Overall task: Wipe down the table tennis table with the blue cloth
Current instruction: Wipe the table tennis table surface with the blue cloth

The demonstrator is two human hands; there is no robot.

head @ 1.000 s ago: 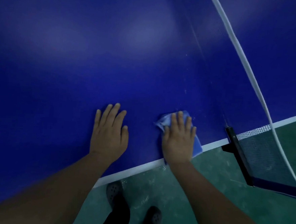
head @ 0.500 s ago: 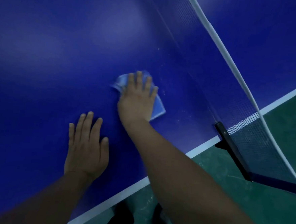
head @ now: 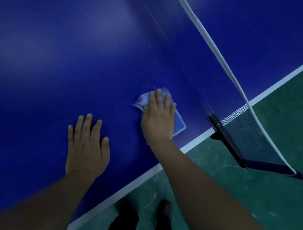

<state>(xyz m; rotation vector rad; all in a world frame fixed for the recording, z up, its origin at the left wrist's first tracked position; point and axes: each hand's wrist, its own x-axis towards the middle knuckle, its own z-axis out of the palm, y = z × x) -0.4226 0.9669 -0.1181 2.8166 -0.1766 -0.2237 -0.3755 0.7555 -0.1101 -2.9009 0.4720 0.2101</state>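
The dark blue table tennis table point(head: 61, 58) fills most of the view, with its white edge line running diagonally below my hands. My right hand point(head: 158, 117) lies flat with straight fingers on the light blue cloth point(head: 179, 122), pressing it onto the table a short way in from the edge. The cloth shows at my fingertips, to the left and along the right side of my palm. My left hand point(head: 87, 146) rests flat and spread on the bare table to the left of the cloth, holding nothing.
The net point(head: 240, 110) with its white top band runs diagonally at the right, held by a black clamp post point(head: 226, 138) at the table edge, close to the cloth. Green floor point(head: 249, 193) and my dark shoes point(head: 165, 209) lie below the edge.
My right hand slid the cloth away from the edge into the table, then back toward the edge and the net post. My left hand stayed flat on the table.
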